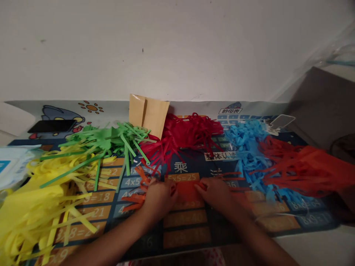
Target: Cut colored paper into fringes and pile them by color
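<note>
Between my two hands is a piece of orange-red paper (190,190) whose ends are cut into strips; some strips stick out past each hand. My left hand (162,193) pinches its left side, fingers curled. At the right side, my right hand (212,189) grips the edge with thumb and fingers closed. The paper lies low over a printed times-table mat (138,242). Just beyond my hands sits a heap of dark red fringed paper (191,132). Green fringed paper (109,138) is to the left of it.
Yellow fringed paper (30,201) covers the mat's left side. Blue strips (245,136) and more orange-red fringed paper (310,162) lie right. A tan paper envelope (152,115) leans at the back. A black phone (52,126), a white pack (16,164) and a grey box (318,98) stand around.
</note>
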### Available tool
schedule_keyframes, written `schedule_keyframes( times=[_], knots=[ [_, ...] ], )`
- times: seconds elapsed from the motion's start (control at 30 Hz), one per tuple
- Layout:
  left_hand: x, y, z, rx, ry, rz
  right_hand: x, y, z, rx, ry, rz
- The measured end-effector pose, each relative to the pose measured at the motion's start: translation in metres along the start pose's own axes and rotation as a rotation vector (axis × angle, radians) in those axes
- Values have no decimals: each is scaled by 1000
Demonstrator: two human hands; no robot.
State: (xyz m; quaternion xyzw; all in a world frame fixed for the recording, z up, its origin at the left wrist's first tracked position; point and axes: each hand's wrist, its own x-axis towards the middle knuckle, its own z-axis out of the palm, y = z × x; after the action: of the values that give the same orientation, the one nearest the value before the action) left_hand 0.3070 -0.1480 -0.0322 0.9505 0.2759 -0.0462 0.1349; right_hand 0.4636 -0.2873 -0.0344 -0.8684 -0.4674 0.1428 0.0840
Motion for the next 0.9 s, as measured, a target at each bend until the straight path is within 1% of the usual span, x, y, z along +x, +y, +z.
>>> schedule_keyframes(
  times=[0.13, 0.27, 0.3, 0.37, 0.4, 0.43, 0.47, 0.5, 0.53, 0.57, 0.6, 0.63, 0.67, 0.7, 0.73, 0.77, 0.83, 0.9],
  knots=[
    [2, -1, 1, 22, -6, 0, 1, -2, 2, -8, -7, 13],
    [0, 1, -2, 37, -9, 21, 4, -3, 3, -11, -25, 24],
    [-2, 2, -3, 45, 9, 26, 6, -1, 1, -7, -35, 37],
    [-5, 4, -5, 69, 102, 75, 9, 9, -7, 2, -50, 89],
    [-6, 5, -5, 85, 153, 132, 9, 16, -14, -10, -32, 121],
    [-7, 5, -4, 103, 188, 213, 8, 23, -21, -44, 27, 155],
    [-6, 4, -4, 122, 195, 312, 5, 28, -29, -91, 127, 179],
    [-6, 4, -3, 145, 169, 411, 0, 32, -36, -138, 251, 172],
    [-5, 3, -3, 173, 118, 495, -6, 33, -41, -167, 362, 105],
    [-4, 3, -3, 204, 65, 561, -13, 31, -43, -172, 417, -26],
    [-3, 4, -4, 236, 25, 609, -21, 26, -43, -153, 398, -195],
    [-4, 5, -6, 268, 2, 641, -27, 20, -39, -121, 317, -373],
    [-5, 7, -9, 294, -5, 656, -31, 13, -33, -94, 209, -523],
    [-6, 9, -11, 314, 2, 659, -33, 8, -26, -83, 114, -614],
    [-9, 13, -14, 326, 18, 651, -32, 4, -18, -87, 54, -647],
    [-11, 16, -15, 331, 34, 631, -29, 3, -11, -91, 36, -639],
    [-16, 21, -16, 325, 56, 572, -20, 8, -2, -47, 66, -599],
    [-17, 23, -15, 304, 59, 520, -13, 17, -1, 52, 112, -544]
  ],
)
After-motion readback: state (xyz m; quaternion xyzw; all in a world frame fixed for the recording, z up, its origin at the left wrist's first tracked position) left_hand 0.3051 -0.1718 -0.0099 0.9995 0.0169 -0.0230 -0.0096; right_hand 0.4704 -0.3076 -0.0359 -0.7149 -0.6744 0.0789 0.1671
